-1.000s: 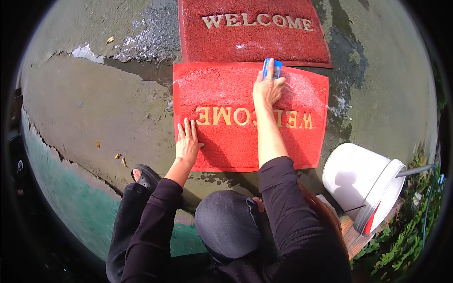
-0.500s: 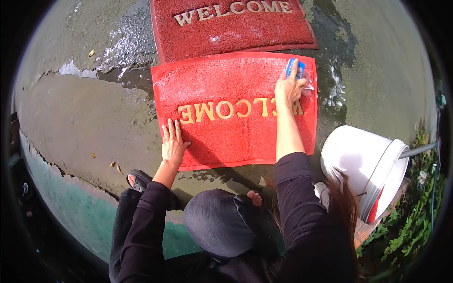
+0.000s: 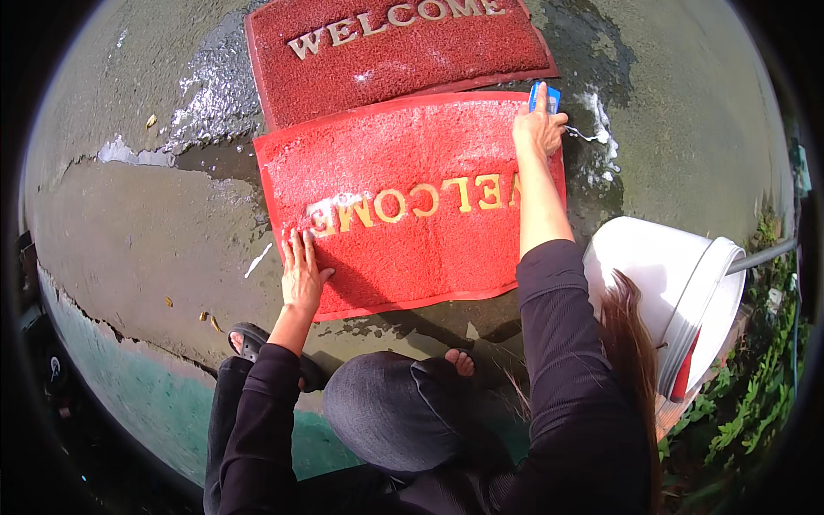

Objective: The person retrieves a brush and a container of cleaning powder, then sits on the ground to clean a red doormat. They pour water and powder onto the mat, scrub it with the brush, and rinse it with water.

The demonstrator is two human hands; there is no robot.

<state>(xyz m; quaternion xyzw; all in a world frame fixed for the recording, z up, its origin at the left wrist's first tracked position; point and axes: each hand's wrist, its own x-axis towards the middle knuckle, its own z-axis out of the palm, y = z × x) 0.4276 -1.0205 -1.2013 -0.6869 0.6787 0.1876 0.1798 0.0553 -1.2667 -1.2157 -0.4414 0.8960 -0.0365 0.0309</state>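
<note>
A bright red doormat (image 3: 403,266) with raised yellow letters lies flat on wet concrete, white suds showing on its letters and far part. My right hand (image 3: 539,130) is closed around a blue, block-shaped hand scrubber (image 3: 553,101) at the mat's far right corner. The scrubber's underside is hidden. My left hand (image 3: 301,273) rests flat with fingers stretched on the mat's near left edge. Beyond it lies a darker red doormat (image 3: 386,73) with pale letters, its near edge meeting the bright mat's far edge.
On the right a white bucket (image 3: 639,257) lies tipped on its side, with something red and a grey pipe (image 3: 764,256) at its mouth. Green plants (image 3: 747,412) grow beyond it. Foam (image 3: 603,137) spots the concrete. My knee (image 3: 382,412) is close to the mat's near edge.
My right hand has moved slightly right and away with the scrubber, to the mat's corner. Suds now show on the left letters and as a streak on the concrete at left.
</note>
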